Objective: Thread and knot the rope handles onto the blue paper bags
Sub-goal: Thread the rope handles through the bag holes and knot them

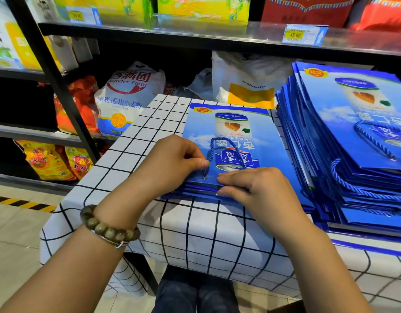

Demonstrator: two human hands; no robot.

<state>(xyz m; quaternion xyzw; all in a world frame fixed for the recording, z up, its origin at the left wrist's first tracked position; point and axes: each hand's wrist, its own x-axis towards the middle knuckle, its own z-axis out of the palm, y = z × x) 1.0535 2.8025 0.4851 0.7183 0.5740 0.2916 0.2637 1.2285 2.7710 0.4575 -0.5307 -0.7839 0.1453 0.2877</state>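
A flat blue paper bag (231, 129) lies on top of a low pile on the checked tablecloth (149, 123), its top edge toward me. A blue rope handle (226, 141) loops across its face. My left hand (172, 161) pinches the left rope end just above the metal eyelet (204, 177) near the bag's top edge. My right hand (249, 186) grips that top edge to the right of the eyelet, its fingers curled over the rim. The rope's right end disappears behind my right hand.
A tall pile of blue bags with rope handles (353, 141) fills the right side of the table. Behind the table stand black shop shelves (59, 91) with flour sacks (127, 96) and red packets. The table edge drops to a tiled floor on the left.
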